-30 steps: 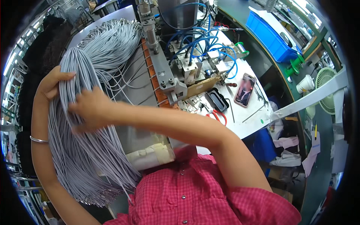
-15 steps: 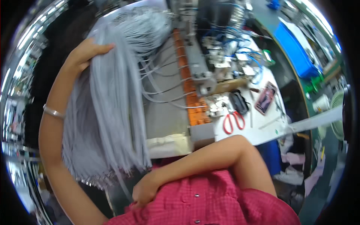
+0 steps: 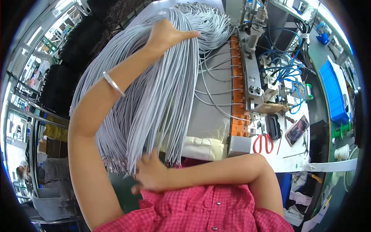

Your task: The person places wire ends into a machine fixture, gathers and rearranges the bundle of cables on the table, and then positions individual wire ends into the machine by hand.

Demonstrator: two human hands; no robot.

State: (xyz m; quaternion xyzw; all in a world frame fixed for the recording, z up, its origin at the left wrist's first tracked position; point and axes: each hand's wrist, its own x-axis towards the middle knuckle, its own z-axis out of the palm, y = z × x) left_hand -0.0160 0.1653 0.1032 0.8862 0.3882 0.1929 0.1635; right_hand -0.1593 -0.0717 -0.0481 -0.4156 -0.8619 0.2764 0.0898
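Observation:
A large bundle of long grey cables [image 3: 154, 96] hangs over the left of the bench, bare metal-tipped ends at the bottom. My left hand [image 3: 164, 36] grips the bundle's upper part; its thumb lies across the front and the other fingers are sunk among the cables. Close to my body, my right hand [image 3: 152, 174] is at the cables' lower ends, fingers spread and thumb apart, fingertips touching or just beside the strands. A few single cables run right to an orange slotted strip [image 3: 237, 85].
Right of the strip stands a metal fixture [image 3: 253, 77] with blue air tubes [image 3: 288, 71]. Red-handled scissors [image 3: 263, 144], a black case [image 3: 273, 127] and a phone [image 3: 297, 130] lie on the white bench top. A blue bin [image 3: 334, 92] is far right; black coils hang at left.
My left hand and the cable bundle now appear farther right and the view has shifted. My right hand has risen from near my shirt to the cable ends, its fingers spreading.

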